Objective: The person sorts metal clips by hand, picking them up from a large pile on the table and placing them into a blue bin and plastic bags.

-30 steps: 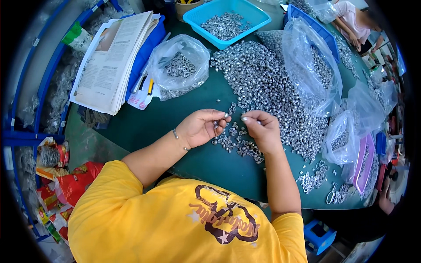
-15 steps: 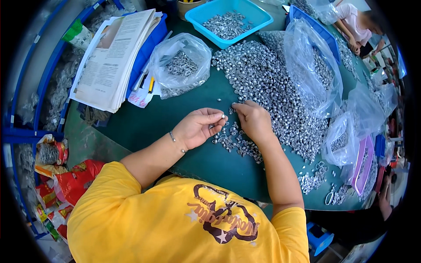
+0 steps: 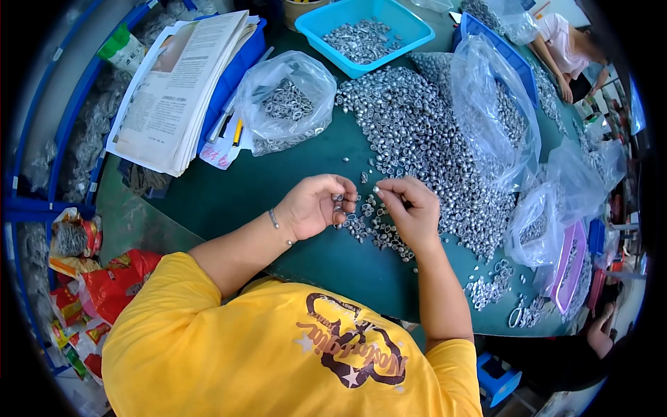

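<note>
Small, shiny silver metal parts (image 3: 410, 125), rounded like beads, lie heaped on a dark green table beyond my hands. My right hand (image 3: 415, 212) is closed in a pinch, with one silver part (image 3: 376, 189) between thumb and forefinger. Opposite it, my left hand (image 3: 313, 206) is curled, palm facing right, and small silver metal parts (image 3: 338, 203) show among its fingers. Between and just below the hands, a loose scatter of open, ring-like metal pieces (image 3: 385, 235) rests on the table (image 3: 229, 208).
A clear bag of rings (image 3: 288, 104) stands beyond my left hand, beside stacked newspapers (image 3: 184, 90) on a blue bin. Farther back is a light-blue tray (image 3: 361, 66). Clear bags (image 3: 493, 104) and a purple tray (image 3: 568, 267) line the right. Another person (image 3: 563, 48) sits far right.
My right hand has drawn back from the heap's edge, now with a silver part in its pinch. The left fingers have loosened and curled, no longer holding a piece up at the fingertips.
</note>
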`<state>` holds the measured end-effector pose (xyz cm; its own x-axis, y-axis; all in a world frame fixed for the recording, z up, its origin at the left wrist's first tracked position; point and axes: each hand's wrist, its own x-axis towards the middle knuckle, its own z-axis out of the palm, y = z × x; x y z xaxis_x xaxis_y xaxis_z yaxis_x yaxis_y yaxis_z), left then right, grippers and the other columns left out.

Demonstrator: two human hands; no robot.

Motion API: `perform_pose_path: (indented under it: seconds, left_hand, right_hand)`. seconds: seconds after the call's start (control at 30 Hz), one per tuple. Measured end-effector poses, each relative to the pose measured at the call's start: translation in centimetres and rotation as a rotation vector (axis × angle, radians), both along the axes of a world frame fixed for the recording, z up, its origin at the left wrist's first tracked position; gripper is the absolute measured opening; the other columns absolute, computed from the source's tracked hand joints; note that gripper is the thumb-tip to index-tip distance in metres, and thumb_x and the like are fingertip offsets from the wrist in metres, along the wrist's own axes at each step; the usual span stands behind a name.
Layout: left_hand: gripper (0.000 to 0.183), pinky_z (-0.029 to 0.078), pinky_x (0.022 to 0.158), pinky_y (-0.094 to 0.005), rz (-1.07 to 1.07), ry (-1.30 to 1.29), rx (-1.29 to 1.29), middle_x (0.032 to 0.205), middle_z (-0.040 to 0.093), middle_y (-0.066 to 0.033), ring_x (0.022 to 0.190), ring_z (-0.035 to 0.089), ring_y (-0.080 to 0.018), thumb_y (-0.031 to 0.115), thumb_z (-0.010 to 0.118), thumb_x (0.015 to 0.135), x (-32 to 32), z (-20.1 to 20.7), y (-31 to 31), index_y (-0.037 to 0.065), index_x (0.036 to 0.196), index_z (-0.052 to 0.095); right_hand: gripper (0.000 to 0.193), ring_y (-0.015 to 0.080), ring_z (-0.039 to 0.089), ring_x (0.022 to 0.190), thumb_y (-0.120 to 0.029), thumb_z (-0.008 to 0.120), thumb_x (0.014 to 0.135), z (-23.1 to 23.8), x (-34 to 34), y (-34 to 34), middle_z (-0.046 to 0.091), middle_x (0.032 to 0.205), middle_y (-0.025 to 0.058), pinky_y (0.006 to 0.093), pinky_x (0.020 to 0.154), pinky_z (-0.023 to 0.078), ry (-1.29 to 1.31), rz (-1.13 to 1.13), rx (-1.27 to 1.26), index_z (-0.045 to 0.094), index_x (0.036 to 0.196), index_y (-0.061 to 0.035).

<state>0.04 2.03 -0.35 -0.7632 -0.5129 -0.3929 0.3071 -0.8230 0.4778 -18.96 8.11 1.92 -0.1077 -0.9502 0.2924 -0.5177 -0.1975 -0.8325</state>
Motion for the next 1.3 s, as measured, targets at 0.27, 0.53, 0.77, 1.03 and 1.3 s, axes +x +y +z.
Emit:
perform_pose_path:
  seconds: [0.27, 0.53, 0.77, 1.03, 1.3]
  left_hand:
    - [0.016, 0.036, 0.049, -0.0174, -0.108, -0.167, -0.161, 0.080, 0.058, -0.0046, 0.062, 0.045, -0.0059, 0.013, 0.059, 0.087, -1.4, 0.6, 0.8, -0.001, 0.094, 0.060]
    - [0.018, 0.035, 0.048, -0.0181, -0.105, -0.179, -0.222, 0.081, 0.059, -0.0046, 0.059, 0.042, -0.0056, 0.013, 0.058, 0.088, -1.9, 1.1, 1.4, -0.003, 0.096, 0.062]
    - [0.015, 0.035, 0.049, -0.0178, -0.124, -0.180, -0.239, 0.080, 0.060, -0.0061, 0.058, 0.043, -0.0055, 0.010, 0.058, 0.088, -1.7, 1.2, 1.6, -0.003, 0.094, 0.062]
    - [0.010, 0.033, 0.048, -0.0168, -0.120, -0.158, -0.244, 0.077, 0.058, -0.0039, 0.056, 0.043, -0.0048, 0.008, 0.061, 0.085, -1.6, 1.2, 1.9, 0.000, 0.091, 0.061]
    - [0.010, 0.033, 0.048, -0.0167, -0.073, -0.191, -0.309, 0.080, 0.056, -0.0017, 0.059, 0.044, -0.0039, 0.005, 0.062, 0.084, -1.9, 1.3, 2.5, 0.001, 0.092, 0.062]
  right_hand:
    - [0.012, 0.0165, 0.053, 0.053, 0.000, 0.066, 0.074, 0.1, 1.0, 1.2, 0.055, 0.063, 0.0067, 0.0268, 0.050, 0.041, 0.030, 0.008, -0.053, 0.067, 0.086, -0.0031]
    - [0.011, 0.0124, 0.057, 0.061, -0.003, 0.065, 0.077, -0.2, 0.0, 2.0, 0.062, 0.072, 0.0063, 0.0238, 0.055, 0.044, -0.182, 0.012, 0.116, 0.067, 0.087, -0.0013]
    - [0.009, 0.0099, 0.059, 0.070, -0.003, 0.065, 0.079, -1.1, 0.0, 2.8, 0.066, 0.078, 0.0059, 0.0215, 0.062, 0.046, -0.422, -0.019, 0.248, 0.068, 0.087, -0.0007]
    - [0.010, 0.0087, 0.057, 0.069, -0.001, 0.065, 0.080, -1.2, 0.2, 3.4, 0.065, 0.081, 0.0053, 0.0196, 0.062, 0.044, -0.482, 0.024, 0.197, 0.068, 0.089, -0.0002]
    - [0.012, 0.0045, 0.034, 0.043, -0.008, 0.056, 0.087, -2.3, 0.1, 4.2, 0.042, 0.056, -0.0038, 0.0172, 0.039, 0.024, -1.642, 0.275, 0.584, 0.063, 0.092, 0.0012]
